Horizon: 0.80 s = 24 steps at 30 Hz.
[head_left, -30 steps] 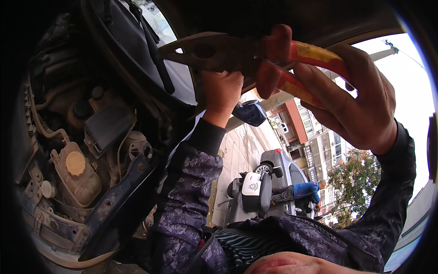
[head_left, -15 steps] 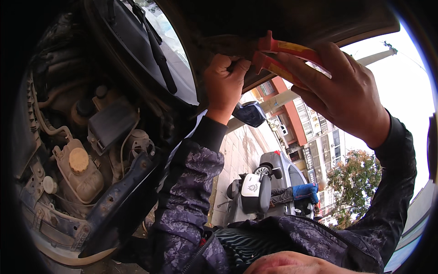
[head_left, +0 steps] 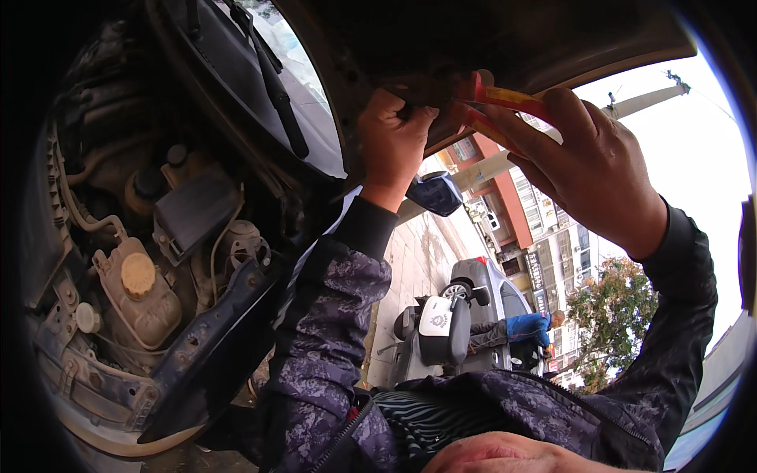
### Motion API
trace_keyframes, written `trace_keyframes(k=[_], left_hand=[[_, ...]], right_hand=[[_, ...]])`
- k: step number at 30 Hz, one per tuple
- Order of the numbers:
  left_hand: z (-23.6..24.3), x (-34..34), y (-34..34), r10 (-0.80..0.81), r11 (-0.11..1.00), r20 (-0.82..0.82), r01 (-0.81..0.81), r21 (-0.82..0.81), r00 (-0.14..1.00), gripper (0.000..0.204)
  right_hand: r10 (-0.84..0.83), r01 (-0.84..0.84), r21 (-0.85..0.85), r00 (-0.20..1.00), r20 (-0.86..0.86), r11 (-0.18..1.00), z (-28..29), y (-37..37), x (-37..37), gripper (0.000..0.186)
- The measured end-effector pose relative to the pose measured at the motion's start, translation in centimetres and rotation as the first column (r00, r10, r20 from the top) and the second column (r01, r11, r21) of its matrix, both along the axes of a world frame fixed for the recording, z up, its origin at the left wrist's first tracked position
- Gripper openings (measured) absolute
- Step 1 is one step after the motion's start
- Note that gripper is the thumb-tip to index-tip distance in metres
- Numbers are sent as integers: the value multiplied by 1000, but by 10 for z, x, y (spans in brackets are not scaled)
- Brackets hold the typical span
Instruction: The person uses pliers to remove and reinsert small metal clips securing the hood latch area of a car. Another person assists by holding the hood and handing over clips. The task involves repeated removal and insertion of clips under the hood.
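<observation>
At the edge of the raised hood (head_left: 599,39), the pliers (head_left: 509,97) lie in the grasp of the right hand (head_left: 595,169), its fingers partly wrapped round the spread red-and-yellow handles. Their dark head points into the hood's shadow, too dim to show how the jaws stand. Just beside that head, the left hand (head_left: 394,146) is curled, thumb against forefinger; whether it pinches anything I cannot tell. Near a corner of the engine bay sits a yellow-capped reservoir (head_left: 148,311).
</observation>
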State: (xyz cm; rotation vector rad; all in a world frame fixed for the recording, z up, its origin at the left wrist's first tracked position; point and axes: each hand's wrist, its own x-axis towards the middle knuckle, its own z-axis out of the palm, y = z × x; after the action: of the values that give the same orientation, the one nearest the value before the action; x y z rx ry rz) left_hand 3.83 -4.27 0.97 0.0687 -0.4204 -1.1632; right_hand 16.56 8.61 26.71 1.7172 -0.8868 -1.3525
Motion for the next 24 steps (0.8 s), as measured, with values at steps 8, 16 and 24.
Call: trace_keyframes(k=[8,16,24], left_hand=[[-3,-11,-4,-126,992,52,127,-24,991,16],[3,2,-6,-248,964,-65,239,-113,967,12],[-5,-1,-5,-209,973,140,220,-73,968,31]], right_hand=[[55,-56,-28,997,-46,998,-18,-19,13,77],[107,-108,-5,993,-46,994,-28,-21,20,73],[146,-146,10,989,24,989,-20,-18,1,74]])
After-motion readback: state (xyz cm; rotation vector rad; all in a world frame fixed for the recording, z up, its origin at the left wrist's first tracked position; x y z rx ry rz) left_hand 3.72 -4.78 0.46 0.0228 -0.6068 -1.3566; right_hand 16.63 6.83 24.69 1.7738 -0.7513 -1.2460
